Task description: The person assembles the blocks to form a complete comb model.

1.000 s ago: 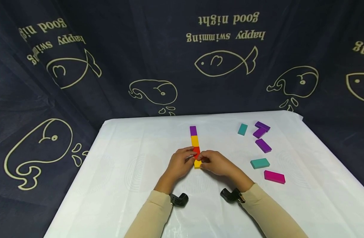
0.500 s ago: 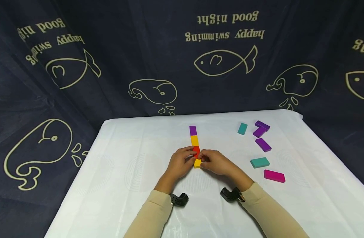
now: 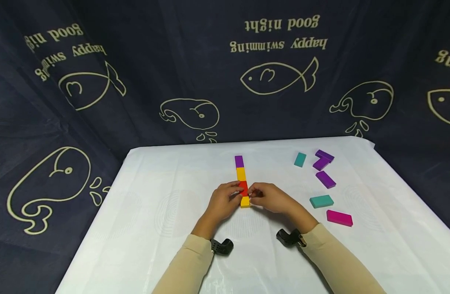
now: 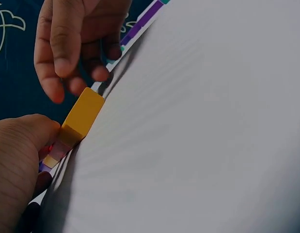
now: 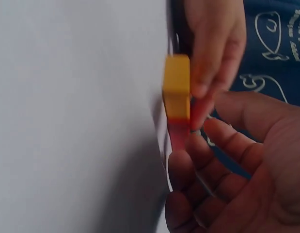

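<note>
A straight row of small rectangular blocks runs away from me on the white table: a near yellow block [image 3: 245, 203], a red block [image 3: 244, 186], a second yellow block [image 3: 241, 174] and a purple block [image 3: 239, 161] at the far end. Along the row's left side lies my left hand [image 3: 222, 201], fingertips at the red block and thumb against the near yellow block [image 4: 84, 114], as the left wrist view shows. My right hand [image 3: 272, 197] hovers on the right side, fingers loosely bent and nothing between them, its fingertips close beside the row.
Loose blocks lie to the right: a teal block [image 3: 300, 159] far back, several purple blocks [image 3: 325, 179], another teal block [image 3: 321, 201] and a magenta block [image 3: 339, 218]. Behind the white table [image 3: 144, 175] hangs a dark curtain [image 3: 195, 61] with fish drawings.
My right hand has drawn slightly to the right, off the near yellow block, and its fingers have loosened. The left hand and the row have stayed put.
</note>
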Demonstrator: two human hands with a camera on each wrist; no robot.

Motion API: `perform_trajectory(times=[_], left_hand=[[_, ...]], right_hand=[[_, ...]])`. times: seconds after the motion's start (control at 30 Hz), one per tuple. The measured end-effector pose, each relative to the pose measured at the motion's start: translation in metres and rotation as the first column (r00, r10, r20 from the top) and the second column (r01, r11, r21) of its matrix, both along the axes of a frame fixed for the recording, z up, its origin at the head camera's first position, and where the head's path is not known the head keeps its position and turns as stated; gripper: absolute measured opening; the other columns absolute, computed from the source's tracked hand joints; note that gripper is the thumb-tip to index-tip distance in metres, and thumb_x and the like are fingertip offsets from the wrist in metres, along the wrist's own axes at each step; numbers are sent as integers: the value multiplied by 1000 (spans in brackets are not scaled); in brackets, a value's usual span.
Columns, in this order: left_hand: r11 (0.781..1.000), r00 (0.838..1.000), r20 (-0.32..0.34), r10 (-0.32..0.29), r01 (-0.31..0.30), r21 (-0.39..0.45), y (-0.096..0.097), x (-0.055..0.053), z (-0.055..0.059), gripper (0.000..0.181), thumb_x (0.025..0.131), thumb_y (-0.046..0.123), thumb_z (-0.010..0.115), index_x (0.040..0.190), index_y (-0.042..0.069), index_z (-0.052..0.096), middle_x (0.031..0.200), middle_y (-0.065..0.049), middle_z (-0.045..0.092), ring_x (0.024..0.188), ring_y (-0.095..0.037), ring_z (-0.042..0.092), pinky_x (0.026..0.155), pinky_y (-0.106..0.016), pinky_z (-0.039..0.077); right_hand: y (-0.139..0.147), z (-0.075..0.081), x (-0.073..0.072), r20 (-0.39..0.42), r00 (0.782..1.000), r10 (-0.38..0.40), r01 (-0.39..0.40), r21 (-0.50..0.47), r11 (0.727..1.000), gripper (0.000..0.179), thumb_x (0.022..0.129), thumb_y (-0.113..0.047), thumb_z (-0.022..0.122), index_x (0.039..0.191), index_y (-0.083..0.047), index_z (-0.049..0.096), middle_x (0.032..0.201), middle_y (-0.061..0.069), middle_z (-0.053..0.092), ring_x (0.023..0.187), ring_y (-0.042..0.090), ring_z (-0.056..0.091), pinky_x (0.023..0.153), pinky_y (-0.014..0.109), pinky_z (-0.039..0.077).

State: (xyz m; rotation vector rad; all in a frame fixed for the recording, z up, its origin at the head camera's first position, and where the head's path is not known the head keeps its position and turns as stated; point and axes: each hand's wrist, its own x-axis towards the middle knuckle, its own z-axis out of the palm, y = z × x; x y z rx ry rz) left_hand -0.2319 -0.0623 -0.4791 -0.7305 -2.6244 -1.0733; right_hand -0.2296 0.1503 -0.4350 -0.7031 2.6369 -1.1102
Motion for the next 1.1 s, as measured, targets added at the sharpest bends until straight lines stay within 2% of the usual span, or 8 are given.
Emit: perform_trajectory(times=[0.2,0.4,0.6,0.7,0.8,0.93,1.1], left_hand=[[1000,1000,10,-7,8,-24,0,-2,2,24,92,15,66,113,8,75,133,-5,63,122,-28,57,104,-46,43],[999,999,44,-5,7,-47,0,-4,6,24,94,17,63,114,10,74,134,-3,62,123,-28,56,104,-48,42],[999,995,97,-31,27,45,-1,-3,7,25,94,15,62,115,8,73,133,-5,61,125,-27,54,107,-46,40],[996,989,139,-51,41,78,-2,0,8,25,94,15,63,115,6,73,133,-7,61,126,-26,52,109,-44,39],[996,986,155,-64,53,75,-3,4,10,25,93,16,64,115,6,73,133,-7,61,126,-26,52,109,-43,39],[996,987,145,-72,64,57,-3,11,14,24,92,16,67,112,6,73,133,-8,62,124,-27,53,108,-43,40],[997,988,136,-78,76,18,-2,19,18,23,92,16,69,113,7,73,134,-8,60,125,-28,54,108,-43,41]], right_hand=[[19,12,-10,-15,997,-70,70,4,998,22,93,-18,67,109,-4,66,93,3,64,81,19,56,69,32,49],[46,22,-23,-24,988,-154,154,-4,988,26,94,-21,65,112,-1,65,97,7,65,82,22,58,70,32,48],[78,29,-33,-25,976,-214,214,-8,977,28,96,-20,64,115,1,64,102,11,66,89,24,62,75,36,50],[97,31,-38,-38,970,-240,240,6,971,29,97,-19,64,117,2,63,107,14,66,93,27,62,80,40,49],[114,31,-44,-58,967,-246,248,23,968,33,97,-21,63,119,3,62,113,18,65,98,30,62,83,43,49],[132,33,-51,-58,968,-245,248,62,967,38,99,-26,62,123,3,60,122,23,61,104,34,61,83,45,51],[149,30,-64,-68,965,-253,258,84,962,39,99,-23,61,125,5,57,127,28,58,109,40,60,84,48,52]])
